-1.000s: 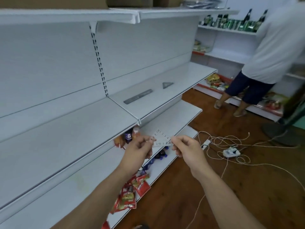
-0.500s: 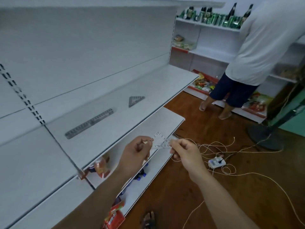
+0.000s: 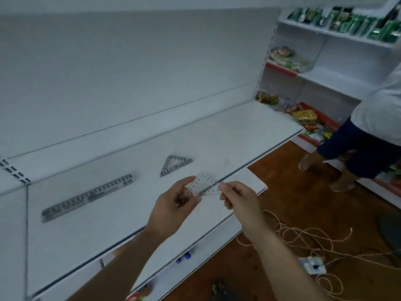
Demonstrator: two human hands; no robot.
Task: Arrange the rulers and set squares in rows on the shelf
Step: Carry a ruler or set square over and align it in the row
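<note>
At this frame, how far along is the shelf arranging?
Done: a long ruler and a set square lie in a line on the shelf, apart from each other. In hand: the left hand and right hand both pinch a clear numbered piece above the shelf's front edge. Left: that piece is not yet set down; no further pieces are in view.

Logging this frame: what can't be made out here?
1. Clear piece, head view: full outline unreadable; it is transparent, with its ends covered by the left hand and right hand.
2. Ruler on the shelf: graduations blurred.
3. Lower-shelf goods: mostly hidden under the shelf.
4. Second person: cut off by the right edge.
</note>
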